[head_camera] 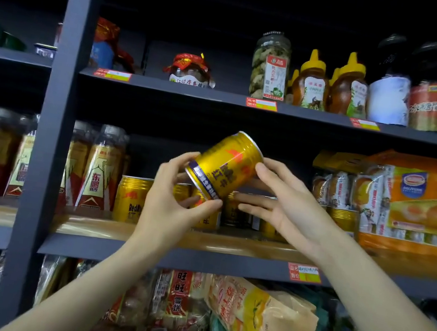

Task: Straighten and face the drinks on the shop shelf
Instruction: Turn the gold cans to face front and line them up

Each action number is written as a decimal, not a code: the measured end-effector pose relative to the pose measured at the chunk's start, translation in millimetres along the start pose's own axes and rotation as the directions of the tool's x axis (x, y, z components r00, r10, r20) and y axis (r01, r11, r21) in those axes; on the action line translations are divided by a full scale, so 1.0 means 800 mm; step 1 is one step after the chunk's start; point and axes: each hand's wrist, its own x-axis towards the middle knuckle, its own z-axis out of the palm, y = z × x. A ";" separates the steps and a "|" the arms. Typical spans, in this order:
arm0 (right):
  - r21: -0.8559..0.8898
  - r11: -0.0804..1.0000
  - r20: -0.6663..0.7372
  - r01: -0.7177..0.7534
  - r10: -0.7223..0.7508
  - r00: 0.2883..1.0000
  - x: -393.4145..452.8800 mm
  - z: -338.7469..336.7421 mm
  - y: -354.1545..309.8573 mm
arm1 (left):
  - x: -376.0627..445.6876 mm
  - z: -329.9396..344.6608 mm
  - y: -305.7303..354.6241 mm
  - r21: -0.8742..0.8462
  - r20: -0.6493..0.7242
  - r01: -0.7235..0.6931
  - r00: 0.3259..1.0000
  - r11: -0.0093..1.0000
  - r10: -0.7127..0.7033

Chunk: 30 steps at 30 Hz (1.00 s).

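Shelf: row of gold cans upright at the back, fronts outward. Left hand: grasping lifted can at its base, tilted above the row, probably for label check. Right hand: relaxed, fingertips steadying the can's side, likely for rotation.

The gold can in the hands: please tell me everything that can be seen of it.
The gold can is a short metal drink can with a ribbed body, red print with Chinese characters, a dark blue band near its base and a silver rim. It is held in the air, tilted with its top up and to the right, in front of the middle shelf where similar cans stand. The left hand grips its lower end; the right hand touches its upper side with nearly straight fingers.
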 end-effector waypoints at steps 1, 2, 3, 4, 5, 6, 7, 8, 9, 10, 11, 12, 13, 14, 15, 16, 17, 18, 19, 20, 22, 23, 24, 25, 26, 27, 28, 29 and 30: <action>0.069 0.997 0.012 -0.022 0.021 1.000 -0.002 0.003 -0.001 | 0.003 -0.005 0.000 0.065 0.021 -0.079 0.997 0.995 0.078; 0.119 0.992 0.009 -0.033 0.032 0.999 -0.002 0.006 -0.001 | 0.004 -0.009 -0.001 0.129 0.057 -0.156 0.987 0.979 0.150; 0.142 0.989 -0.001 -0.042 0.043 0.999 -0.002 0.010 -0.001 | 0.005 -0.012 0.000 0.189 0.102 -0.222 0.973 0.956 0.206; 0.145 0.988 -0.016 -0.050 0.052 0.998 -0.001 0.013 0.000 | 0.005 -0.012 0.002 0.241 0.146 -0.272 0.959 0.932 0.242; 0.143 0.988 -0.035 -0.057 0.063 0.997 -0.001 0.016 0.002 | 0.005 -0.012 0.001 0.256 0.181 -0.290 0.951 0.922 0.249; 0.154 0.986 -0.053 -0.063 0.072 0.996 0.000 0.018 0.004 | 0.005 -0.011 0.003 0.232 0.194 -0.263 0.956 0.936 0.220; 0.179 0.982 -0.064 -0.068 0.080 0.995 0.001 0.018 0.006 | 0.004 -0.011 0.006 0.168 0.185 -0.175 0.972 0.970 0.143; 0.211 0.975 -0.070 -0.067 0.084 0.994 0.001 0.017 0.007 | 0.004 -0.011 0.008 0.092 0.174 -0.058 0.984 0.994 0.041; 0.239 0.969 -0.074 -0.061 0.081 0.994 0.002 0.016 0.007 | 0.004 -0.012 0.010 0.027 0.169 0.068 0.983 0.997 -0.071; 0.253 0.966 -0.078 -0.053 0.075 0.994 0.002 0.013 0.008 | 0.004 -0.013 0.012 -0.015 0.176 0.179 0.969 0.984 -0.173; 0.253 0.966 -0.079 -0.047 0.069 0.995 0.001 0.012 0.008 | 0.004 -0.014 0.014 -0.062 0.198 0.258 0.950 0.964 -0.241; 0.239 0.970 -0.082 -0.041 0.062 0.995 0.002 0.009 0.008 | 0.005 -0.015 0.017 -0.133 0.230 0.313 0.933 0.940 -0.278; 0.218 0.975 -0.087 -0.035 0.056 0.995 0.001 0.008 0.009 | 0.005 -0.014 0.019 -0.219 0.260 0.365 0.915 0.905 -0.307; 0.187 0.982 -0.097 -0.025 0.044 0.994 0.002 0.006 0.009 | 0.005 -0.012 0.022 -0.300 0.283 0.410 0.900 0.861 -0.330; 0.151 0.988 -0.105 -0.013 0.030 0.994 0.001 0.005 0.010 | 0.005 -0.009 0.024 -0.351 0.296 0.443 0.888 0.824 -0.351; 0.118 0.993 -0.106 -0.004 0.016 0.994 0.000 0.003 0.009 | 0.006 -0.007 0.027 -0.377 0.298 0.463 0.880 0.802 -0.369; 0.093 0.996 -0.096 -0.007 0.016 0.995 -0.001 0.002 0.009 | 0.006 -0.004 0.028 -0.379 0.283 0.464 0.882 0.800 -0.377; 0.073 0.997 -0.075 -0.029 0.035 0.997 -0.003 0.000 0.009 | 0.006 -0.003 0.028 -0.353 0.249 0.442 0.894 0.825 -0.373; 0.051 0.996 -0.050 -0.070 0.073 0.996 -0.006 -0.002 0.009 | 0.006 -0.003 0.026 -0.290 0.199 0.390 0.918 0.874 -0.344; 0.032 0.992 -0.030 -0.122 0.123 0.992 -0.009 -0.004 0.009 | 0.005 -0.004 0.023 -0.185 0.145 0.306 0.948 0.934 -0.282; 0.080 0.975 -0.008 -0.206 0.208 0.978 -0.013 -0.009 0.012 | 0.006 -0.008 0.020 0.071 0.108 0.078 0.991 0.994 -0.085; 0.157 0.958 -0.003 -0.239 0.242 0.970 -0.015 -0.010 0.014 | 0.006 -0.009 0.019 0.150 0.139 -0.029 0.990 0.988 0.008; 0.236 0.935 0.004 -0.266 0.273 0.962 -0.017 -0.010 0.015 | 0.006 -0.010 0.018 0.183 0.181 -0.107 0.981 0.977 0.074; 0.294 0.912 0.009 -0.286 0.297 0.955 -0.018 -0.010 0.015 | 0.007 -0.010 0.017 0.194 0.223 -0.156 0.969 0.969 0.111; 0.328 0.895 0.008 -0.301 0.316 0.949 -0.019 -0.011 0.016 | 0.007 -0.010 0.016 0.196 0.255 -0.182 0.958 0.964 0.129; 0.349 0.885 0.010 -0.309 0.326 0.945 -0.020 -0.011 0.017 | 0.007 -0.010 0.016 0.193 0.275 -0.188 0.952 0.963 0.131; 0.361 0.880 0.013 -0.308 0.325 0.946 -0.020 -0.012 0.018 | 0.007 -0.011 0.016 0.174 0.288 -0.175 0.950 0.969 0.119; 0.369 0.881 0.008 -0.295 0.314 0.949 -0.019 -0.013 0.019 | 0.007 -0.011 0.015 0.145 0.300 -0.144 0.949 0.979 0.095; 0.367 0.892 -0.008 -0.265 0.288 0.958 -0.018 -0.013 0.021 | 0.006 -0.011 0.014 0.114 0.310 -0.101 0.949 0.988 0.061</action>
